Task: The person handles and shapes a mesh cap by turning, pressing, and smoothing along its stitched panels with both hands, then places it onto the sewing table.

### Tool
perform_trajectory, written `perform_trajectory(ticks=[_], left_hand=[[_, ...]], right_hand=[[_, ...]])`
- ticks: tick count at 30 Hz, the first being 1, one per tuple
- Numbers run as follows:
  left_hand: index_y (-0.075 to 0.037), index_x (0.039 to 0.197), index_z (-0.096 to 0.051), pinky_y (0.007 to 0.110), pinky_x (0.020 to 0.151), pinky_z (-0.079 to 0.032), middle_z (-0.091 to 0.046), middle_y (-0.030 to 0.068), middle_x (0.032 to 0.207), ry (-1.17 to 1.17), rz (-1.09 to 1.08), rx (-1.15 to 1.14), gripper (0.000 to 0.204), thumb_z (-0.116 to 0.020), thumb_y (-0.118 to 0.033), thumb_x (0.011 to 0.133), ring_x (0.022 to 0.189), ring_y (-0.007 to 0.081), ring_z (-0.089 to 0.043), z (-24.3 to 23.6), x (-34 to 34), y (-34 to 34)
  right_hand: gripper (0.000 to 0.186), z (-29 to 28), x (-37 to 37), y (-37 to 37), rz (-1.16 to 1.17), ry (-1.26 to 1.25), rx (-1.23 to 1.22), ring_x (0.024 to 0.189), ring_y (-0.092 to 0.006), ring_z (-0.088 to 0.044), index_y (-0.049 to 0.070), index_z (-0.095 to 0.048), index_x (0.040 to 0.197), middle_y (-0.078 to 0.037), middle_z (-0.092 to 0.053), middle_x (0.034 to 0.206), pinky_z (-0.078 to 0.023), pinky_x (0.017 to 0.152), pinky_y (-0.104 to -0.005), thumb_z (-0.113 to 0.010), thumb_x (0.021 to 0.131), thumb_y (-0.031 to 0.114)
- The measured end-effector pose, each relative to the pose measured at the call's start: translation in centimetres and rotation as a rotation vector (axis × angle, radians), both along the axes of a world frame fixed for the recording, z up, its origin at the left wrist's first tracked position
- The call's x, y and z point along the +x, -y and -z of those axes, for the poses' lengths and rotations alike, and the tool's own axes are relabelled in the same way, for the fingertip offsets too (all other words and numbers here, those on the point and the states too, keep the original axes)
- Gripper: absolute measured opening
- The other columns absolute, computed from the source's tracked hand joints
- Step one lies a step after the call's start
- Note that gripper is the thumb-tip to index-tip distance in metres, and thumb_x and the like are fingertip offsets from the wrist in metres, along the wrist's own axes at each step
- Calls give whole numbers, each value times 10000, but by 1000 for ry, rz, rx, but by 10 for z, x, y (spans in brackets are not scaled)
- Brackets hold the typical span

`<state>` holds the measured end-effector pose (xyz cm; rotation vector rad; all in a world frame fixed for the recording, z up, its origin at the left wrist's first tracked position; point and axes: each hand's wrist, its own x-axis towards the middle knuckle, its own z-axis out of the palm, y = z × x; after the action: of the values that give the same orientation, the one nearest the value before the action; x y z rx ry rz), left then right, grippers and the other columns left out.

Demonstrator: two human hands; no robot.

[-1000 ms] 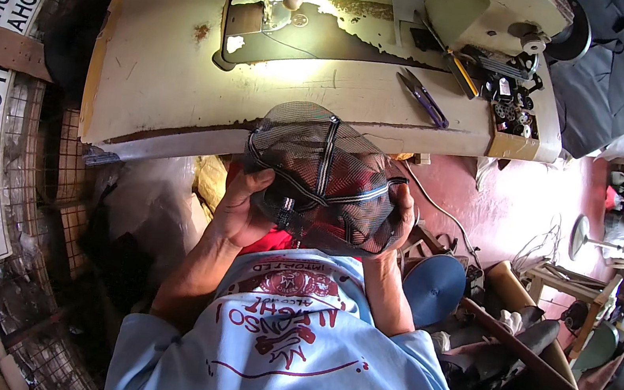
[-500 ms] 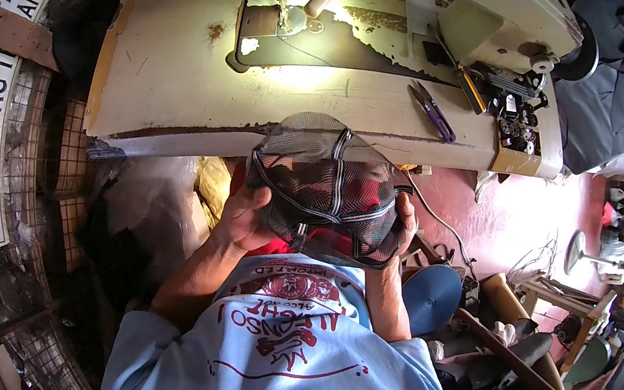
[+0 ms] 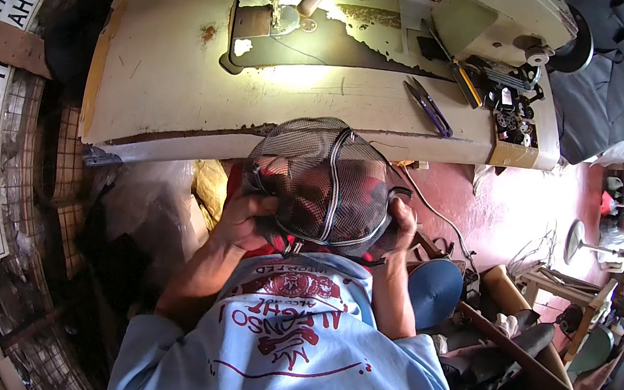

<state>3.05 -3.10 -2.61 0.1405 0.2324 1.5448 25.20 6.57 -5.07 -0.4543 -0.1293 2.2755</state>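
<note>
A black see-through mesh cap [image 3: 306, 182], with striped tape running along its seams, is held up over my lap just off the front edge of the sewing table. Its rounded crown faces up, and red cloth shows through the mesh. Gripping the cap's left side is my left hand [image 3: 243, 220], fingers closed and partly hidden by the mesh. On the opposite side my right hand [image 3: 401, 227] pinches the edge beside a dark strap or loop. The cap's lower rim hangs close to my light blue shirt [image 3: 295, 312].
Ahead is a sewing machine [image 3: 468, 21] on a worn cream table [image 3: 161, 78]. Thread snips [image 3: 429, 108], a yellow-handled screwdriver [image 3: 463, 82] and a box of bobbins [image 3: 517, 136] lie to its right. A round blue seat [image 3: 432, 296] and wooden frames stand at my right; plastic bags [image 3: 156, 197] sit left.
The cap has turned in my hands: its crown now bulges rounder toward the top, and the central seam runs more upright. Both hands have stayed at its sides, shifting only slightly.
</note>
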Motion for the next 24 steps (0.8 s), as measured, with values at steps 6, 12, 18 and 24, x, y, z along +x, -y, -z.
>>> perform_trajectory(ticks=[6, 12, 18, 24], left_hand=[[19, 1209, -481, 363, 883, -516, -574, 117, 1133, -299, 55, -124, 506, -584, 32, 714, 990, 222, -595, -32, -20, -9], [30, 1178, -497, 321, 847, -504, -613, 89, 1007, -554, 154, -59, 494, -637, -17, 707, 934, 181, -603, -35, -20, -18], [53, 1261, -441, 328, 896, -468, -578, 121, 1126, -864, 84, -101, 629, -669, -116, 700, 1008, 198, -579, -50, -30, -31], [-7, 1124, -528, 304, 761, -518, -595, 108, 1045, -1640, -370, 18, 355, -673, -15, 800, 855, 200, -653, -57, -17, -32]], right_hand=[[572, -67, 13, -35, -72, 642, 830, 1166, -266, -526, -38, -487, 1239, -167, -539, 1259, -375, 1019, -385, -735, 762, 155], [314, -105, -35, -46, -214, 1263, 1338, 903, -245, -640, -17, -575, 1137, -162, -657, 1015, -492, 785, -344, -604, 896, 183], [283, -92, -32, -59, -214, 375, 497, 791, -119, -608, -38, -608, 1019, -60, -656, 928, -495, 724, -249, -474, 982, 209], [273, -91, -31, -56, -148, 296, 427, 792, -112, -606, -40, -611, 1025, -67, -657, 929, -493, 742, -237, -481, 978, 195]])
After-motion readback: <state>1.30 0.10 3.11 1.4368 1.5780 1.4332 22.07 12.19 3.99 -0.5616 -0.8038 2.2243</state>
